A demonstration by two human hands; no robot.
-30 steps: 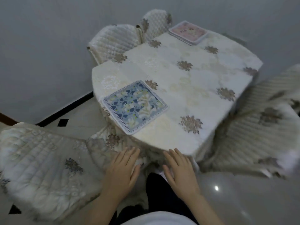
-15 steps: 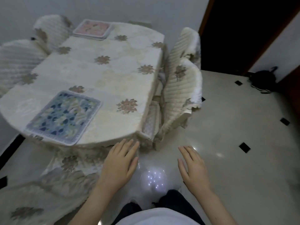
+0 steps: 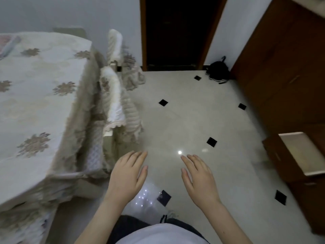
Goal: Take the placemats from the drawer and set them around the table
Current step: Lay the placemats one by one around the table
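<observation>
left hand [image 3: 127, 175] flat, fingers spread, grasping nothing | right hand [image 3: 199, 176] likewise released | drawer [image 3: 299, 154] pulled out, right | table [image 3: 40, 95] left

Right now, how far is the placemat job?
Done, at least partly: a pink placemat lies at the cloth-covered table's far edge. In hand: nothing; left hand and right hand are empty. Left: probably more from the open wooden drawer.

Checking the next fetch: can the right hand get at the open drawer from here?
Probably yes. The right hand is empty and spread over bare floor, and nothing stands between it and the open drawer to its right. Whether it holds placemats is not visible.
</observation>
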